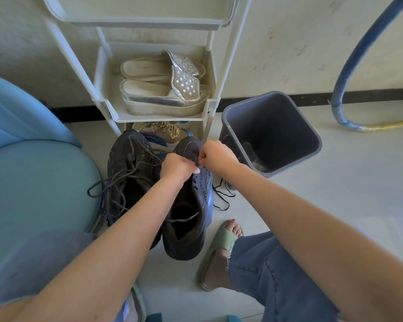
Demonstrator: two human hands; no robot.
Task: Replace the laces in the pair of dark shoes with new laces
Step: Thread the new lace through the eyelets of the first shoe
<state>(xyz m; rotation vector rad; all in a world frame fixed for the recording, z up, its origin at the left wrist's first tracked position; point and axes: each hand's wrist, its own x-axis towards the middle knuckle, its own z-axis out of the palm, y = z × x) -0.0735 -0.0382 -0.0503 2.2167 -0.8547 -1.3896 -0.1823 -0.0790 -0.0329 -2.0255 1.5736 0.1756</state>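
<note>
Dark shoe [186, 228]: on the floor at centre, toe far, opening near.
Left hand [177, 167]: fingers curled, pinching the lace [197, 163] at the shoe's far eyelets.
Right hand [215, 156]: fingers curled, pinching the same lace, fingertips almost meeting the left hand's.
Second dark shoe [128, 163]: touching on the left, loosely laced.

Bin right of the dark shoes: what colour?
Grey bin, seen best in the head view.

Matt mesh-cloth dark shoes [184, 205], smooth plastic bin [296, 126], glittery sandals [165, 89]
</note>
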